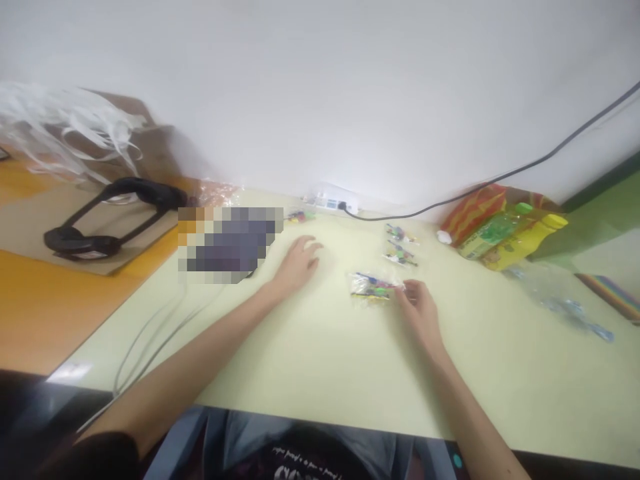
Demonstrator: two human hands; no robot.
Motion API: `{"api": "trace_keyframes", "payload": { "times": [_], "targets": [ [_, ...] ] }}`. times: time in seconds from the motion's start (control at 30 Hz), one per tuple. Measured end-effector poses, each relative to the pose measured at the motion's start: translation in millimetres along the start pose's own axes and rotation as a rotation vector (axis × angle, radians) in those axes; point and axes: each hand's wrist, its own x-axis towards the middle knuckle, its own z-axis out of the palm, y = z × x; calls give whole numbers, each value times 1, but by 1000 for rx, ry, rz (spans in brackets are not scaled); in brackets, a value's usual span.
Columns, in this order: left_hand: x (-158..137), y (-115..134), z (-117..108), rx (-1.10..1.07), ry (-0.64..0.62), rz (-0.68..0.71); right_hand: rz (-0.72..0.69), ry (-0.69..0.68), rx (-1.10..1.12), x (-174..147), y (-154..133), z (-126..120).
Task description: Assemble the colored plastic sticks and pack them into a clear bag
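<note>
- So far, the pale yellow-green tabletop [320, 360] carries most of what is in view, with an orange surface [45, 313] joining it on the left and a white wall behind.
- On that orange side lie a sheet of cardboard, a black pair of headphones [107, 217] and, further back, a tangle of white plastic strapping [70, 130].
- At the right rear of the tabletop stand colourful snack bags [505, 230], red, green and yellow, leaning against each other; a crumpled clear plastic wrapper [560, 297] lies in front of them.
- A white power strip [333, 200] sits against the wall, with a dark cable running from it up to the right.
- The left hand [300, 263] rests palm down on the bare tabletop, its fingers spread and holding nothing.
- The right hand [420, 310] has its fingertips on the right edge of a small clear packet [373, 287] of coloured pieces; the picture is too blurred to say whether they pinch it or only touch it.
- That packet lies flat near the middle of the tabletop, between the two hands, and looks sealed as far as I can tell.
- Two more small packets [400, 245] lie just behind it, untouched, and another bit of colour [299, 215] sits near the power strip.
- Judging by this, the handling has barely begun: one packet is under the fingers, none looks opened, and the others wait.
</note>
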Motion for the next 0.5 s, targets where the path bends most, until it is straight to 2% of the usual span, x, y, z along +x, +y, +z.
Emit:
{"api": "trace_keyframes", "payload": {
  "times": [0.07, 0.13, 0.27, 0.33, 0.4, 0.5],
  "targets": [
    [23, -16, 6, 183, 8, 13, -31, 73, -113, 1, 10, -10],
    [45, -30, 13, 299, 34, -30, -103, 103, -223, 2, 15, -14],
    [75, -49, 24, 392, -8, -126, -240, 147, -442, 9, 12, -9],
    [80, -54, 26, 377, -24, -159, -317, 94, -573, 12, 9, -4],
    [78, -54, 27, 367, -35, -157, -399, -20, -684, 11, 7, 1],
    [61, -43, 23, 370, -51, -119, -438, -135, -785, 4, 7, 7]
  ]
}}
